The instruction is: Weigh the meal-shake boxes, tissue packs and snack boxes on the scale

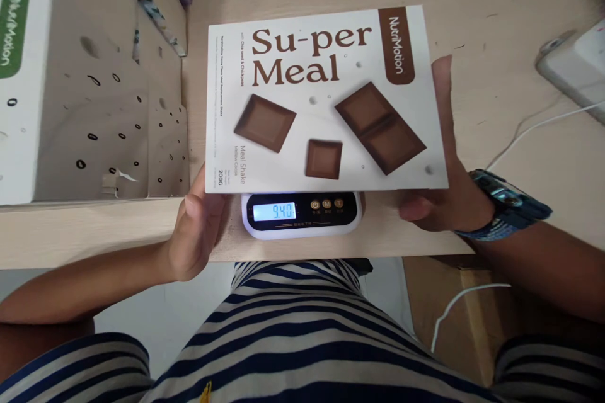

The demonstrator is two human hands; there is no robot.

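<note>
A white "Su-per Meal" box (326,101) with brown chocolate pictures lies flat over a small white kitchen scale (300,214) on the wooden table. The scale's lit display reads about 94.0. My left hand (196,233) grips the box's near left corner, thumb up along its edge. My right hand (447,176), with a blue watch (503,204) on the wrist, holds the box's right edge, fingers partly under it. Most of the scale is hidden beneath the box.
An open white cardboard carton (94,107) with black dots inside lies at the left. A white power adapter (574,66) with a white cable (524,132) sits at the far right. The table's front edge (94,233) runs just above my striped shirt.
</note>
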